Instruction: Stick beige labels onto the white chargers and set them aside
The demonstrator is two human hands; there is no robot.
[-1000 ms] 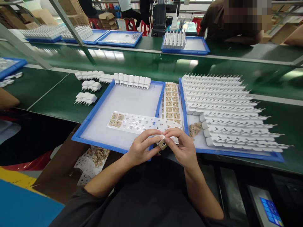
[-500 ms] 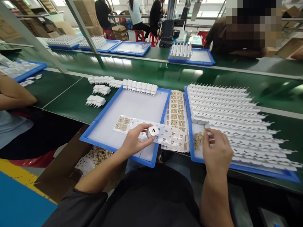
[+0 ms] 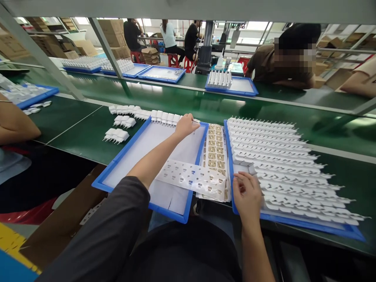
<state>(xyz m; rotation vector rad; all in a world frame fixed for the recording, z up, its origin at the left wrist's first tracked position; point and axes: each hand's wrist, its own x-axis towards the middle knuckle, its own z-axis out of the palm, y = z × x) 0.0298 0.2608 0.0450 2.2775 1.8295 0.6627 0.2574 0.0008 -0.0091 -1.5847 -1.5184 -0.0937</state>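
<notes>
My left hand (image 3: 187, 126) is at the far right corner of the left blue-rimmed tray (image 3: 117, 156), its fingers closed round a white charger (image 3: 196, 121) beside a row of white chargers (image 3: 164, 117). My right hand (image 3: 248, 192) is over the near left corner of the right tray (image 3: 230, 156), fingers curled; whatever they pinch is too small to make out. Many white plug chargers (image 3: 273, 156) stand in rows in that tray. A white perforated sticker sheet (image 3: 188, 176) lies across the left tray's right edge, over a stack of tan sticker sheets (image 3: 216, 147).
Loose white chargers (image 3: 117, 134) sit on the green table (image 3: 79, 129) at the left. Another person's arm (image 3: 17, 121) rests at the left edge. A cardboard box (image 3: 64, 219) is below the table. More trays (image 3: 232, 86) and seated people are beyond.
My left hand has moved forward with the charger to the row at the tray's far edge. My right hand has shifted left. The tan pieces near it no longer show. The view has tilted up.
</notes>
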